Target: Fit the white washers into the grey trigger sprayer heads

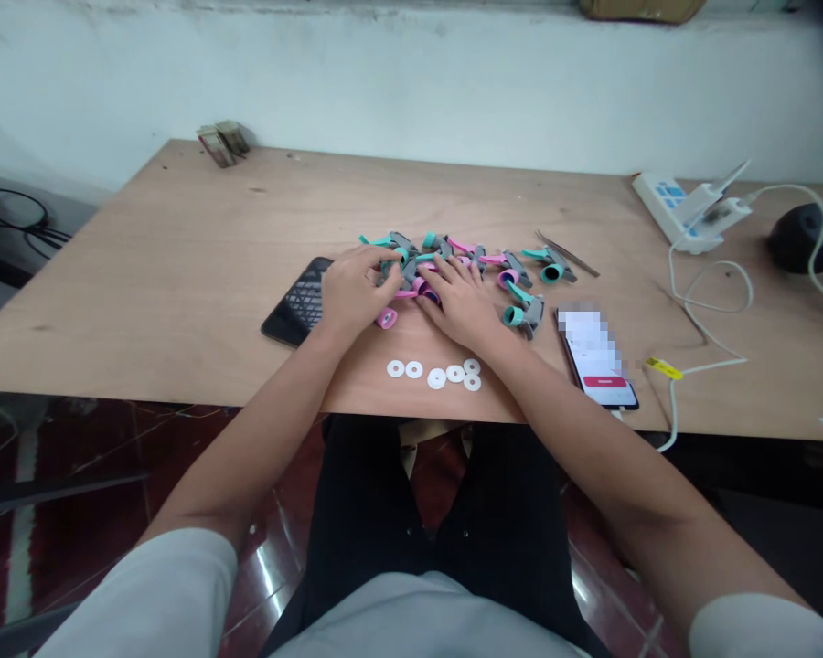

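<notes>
Trigger spray heads in grey with teal or pink parts lie in a loose pile in the middle of the table. My left hand [357, 288] is at the pile's left side, thumb and fingers curled around a teal-and-grey spray head [401, 257] that they partly hide. Over the pile's middle, my right hand [463, 302] rests with its fingers stretched out and covers some pink-and-grey spray heads. Below it at the left is a pink cap [387, 318]. Near the front edge, several white ring washers [437, 378] lie flat between my forearms.
A dark phone [298, 306] lies by my left wrist, and a lit phone [595, 356] on a white cable lies to the right. Tweezers [568, 253] are behind the pile. A power strip [676, 215] with chargers stands at the back right, small stacked blocks [223, 143] at the back left.
</notes>
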`<state>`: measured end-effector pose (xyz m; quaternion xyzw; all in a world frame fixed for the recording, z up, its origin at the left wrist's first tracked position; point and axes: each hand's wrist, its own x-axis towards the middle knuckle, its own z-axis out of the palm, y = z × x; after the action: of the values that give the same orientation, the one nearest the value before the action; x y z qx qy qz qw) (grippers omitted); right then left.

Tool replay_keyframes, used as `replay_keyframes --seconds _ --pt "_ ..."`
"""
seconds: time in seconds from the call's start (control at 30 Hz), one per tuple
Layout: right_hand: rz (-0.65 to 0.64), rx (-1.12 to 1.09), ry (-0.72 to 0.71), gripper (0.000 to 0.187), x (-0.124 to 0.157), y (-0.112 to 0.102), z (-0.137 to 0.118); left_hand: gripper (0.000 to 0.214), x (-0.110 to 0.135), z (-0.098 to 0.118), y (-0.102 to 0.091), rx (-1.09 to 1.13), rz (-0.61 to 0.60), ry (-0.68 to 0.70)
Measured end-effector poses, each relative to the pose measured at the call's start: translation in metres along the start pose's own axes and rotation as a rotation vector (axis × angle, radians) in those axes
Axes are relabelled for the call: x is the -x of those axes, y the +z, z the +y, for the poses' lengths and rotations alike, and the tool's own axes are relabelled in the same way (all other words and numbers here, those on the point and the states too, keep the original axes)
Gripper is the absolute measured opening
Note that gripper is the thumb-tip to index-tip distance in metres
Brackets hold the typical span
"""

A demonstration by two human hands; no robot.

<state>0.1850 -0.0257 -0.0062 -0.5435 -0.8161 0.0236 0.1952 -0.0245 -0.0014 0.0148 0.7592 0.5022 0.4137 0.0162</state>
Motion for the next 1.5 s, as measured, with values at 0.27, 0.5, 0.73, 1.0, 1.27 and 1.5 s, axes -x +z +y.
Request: replay_keyframes --seconds 0.27,0.5,0.73,1.0,1.27,1.5 --pt "0.061 0.08 0.175 0.052 -0.006 0.007 0.011 0.02 0.003 0.005 0.002 0.021 -0.094 0.002" --pt "0.129 -0.1 0.047 0.04 0.019 -0.028 0.0 0.031 0.002 0.001 0.007 0.145 -0.144 0.049" --pt "-0.194 -0.362 -0.145 0.017 0.072 -0.042 -0.041 0.033 0.002 0.002 0.008 0.164 -0.147 0.058" --pt "-0.293 -0.437 -0.037 0.014 0.054 -0.041 -0.045 0.038 0.002 0.004 0.003 0.198 -0.187 0.063" --pt "-0.194 -0.867 0.172 0.013 0.026 -0.046 -0.003 0.042 0.004 0.003 0.006 0.24 -0.218 0.123" --pt "0.134 -0.809 0.327 0.009 0.028 -0.079 0.06 0.036 0.005 0.003 0.009 0.242 -0.221 0.144"
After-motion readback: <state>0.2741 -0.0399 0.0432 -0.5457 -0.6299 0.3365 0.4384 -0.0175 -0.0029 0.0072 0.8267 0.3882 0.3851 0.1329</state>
